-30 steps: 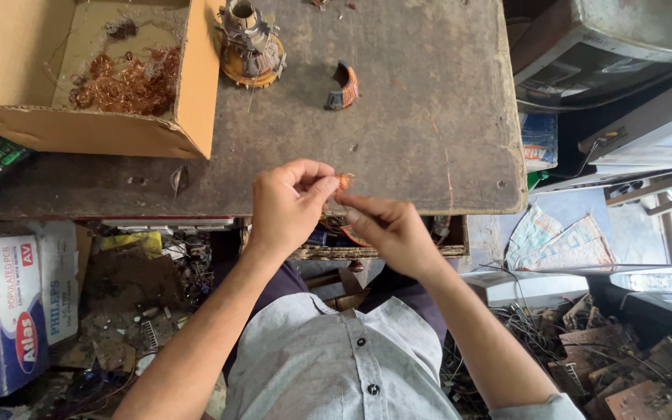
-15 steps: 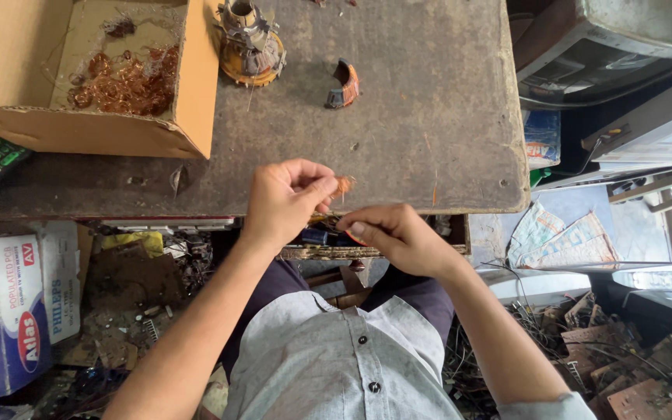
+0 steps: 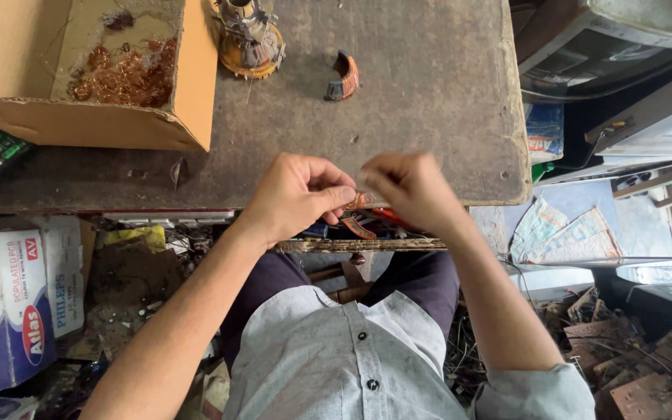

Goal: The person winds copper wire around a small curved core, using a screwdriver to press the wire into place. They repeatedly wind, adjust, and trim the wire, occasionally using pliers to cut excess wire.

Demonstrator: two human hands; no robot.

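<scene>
The coil (image 3: pixel 363 199) is a small copper-coloured piece held between both hands at the near edge of the table (image 3: pixel 429 101). Its long axis runs roughly left to right, parallel to that edge; which end leads cannot be told, since fingers cover both. The left hand (image 3: pixel 297 194) is closed, thumb pressed on the coil's left end. The right hand (image 3: pixel 410 187) is closed too, fingertips pinching the right end, though motion blur makes the exact grip uncertain. The coil lies directly between the two hands, touching both. Farther back on the table lie a curved orange piece (image 3: pixel 342 76), a stripped motor core (image 3: pixel 249 39) and a box (image 3: pixel 95 70) holding copper scrap (image 3: pixel 122 74).
</scene>
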